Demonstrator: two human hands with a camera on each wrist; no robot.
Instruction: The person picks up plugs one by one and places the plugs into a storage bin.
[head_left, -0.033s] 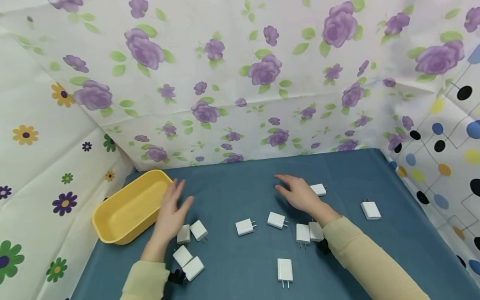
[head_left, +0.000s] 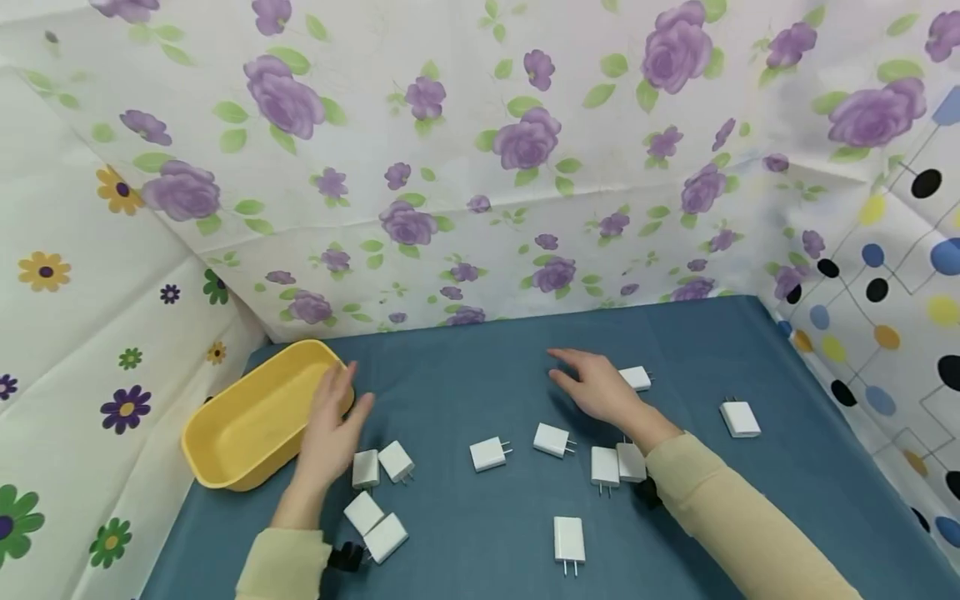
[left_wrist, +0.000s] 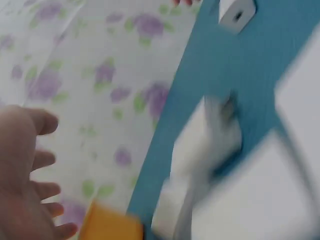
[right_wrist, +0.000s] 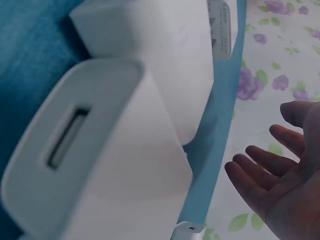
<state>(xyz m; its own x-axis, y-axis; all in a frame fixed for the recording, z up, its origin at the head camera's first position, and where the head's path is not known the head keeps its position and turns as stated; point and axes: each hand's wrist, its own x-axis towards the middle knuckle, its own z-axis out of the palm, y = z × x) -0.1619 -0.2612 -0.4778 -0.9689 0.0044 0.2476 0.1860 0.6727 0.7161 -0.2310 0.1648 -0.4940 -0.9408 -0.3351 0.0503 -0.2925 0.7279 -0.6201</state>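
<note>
In the head view my left hand [head_left: 327,425] hovers beside the right rim of a yellow plastic tub [head_left: 247,429], fingers extended and holding nothing. Several white plug-in chargers lie just right of that wrist, among them one white charger [head_left: 386,537] leaning on another. My right hand [head_left: 600,387] is held over the cloth with loosely bent fingers and no object in them. Partly hidden behind it lies a charger [head_left: 637,378]. Two chargers side by side [head_left: 605,467] sit below its wrist. The right wrist view shows a charger's USB slot [right_wrist: 69,137] up close, with relaxed fingers [right_wrist: 257,165] at right.
More chargers are spread on the blue cloth [head_left: 450,508]: one charger [head_left: 489,454] in the middle, another [head_left: 552,440] beside it, one [head_left: 568,542] near the front and one [head_left: 740,418] at far right. Flowered sheets [head_left: 450,167] stand upright behind and at the sides.
My left hand has shifted a little to the left, closer over the tub's right edge. The right hand and the chargers stay where they were.
</note>
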